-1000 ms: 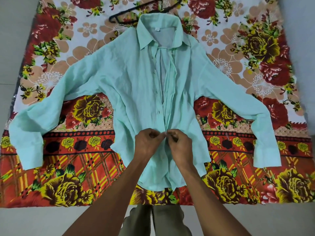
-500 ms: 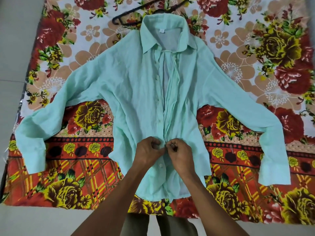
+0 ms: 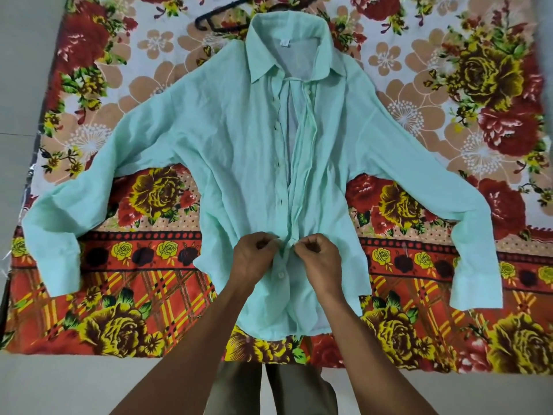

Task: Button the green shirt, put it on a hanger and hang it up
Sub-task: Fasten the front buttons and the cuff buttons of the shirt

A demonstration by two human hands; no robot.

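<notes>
A pale green shirt [image 3: 239, 151] lies flat on its back, sleeves spread wide and collar at the far end. Its front stands open from the collar down to my hands. My left hand [image 3: 254, 256] pinches the left placket edge low on the shirt. My right hand [image 3: 318, 257] pinches the right placket edge, a small gap between the two hands. One white button [image 3: 280, 275] just below my hands is fastened. A black hanger [image 3: 218, 20] lies beyond the collar, partly under it.
The shirt rests on a floral sheet [image 3: 449, 100] in red, yellow and cream, spread over a pale floor [image 3: 59, 384]. My trouser legs [image 3: 278, 387] show at the sheet's near edge. A wall or grey surface [image 3: 18, 55] borders the sheet's left side.
The camera has shifted, so the shirt sits lower and larger in view. My hands have drawn slightly apart at the placket, still pinching its two edges.
</notes>
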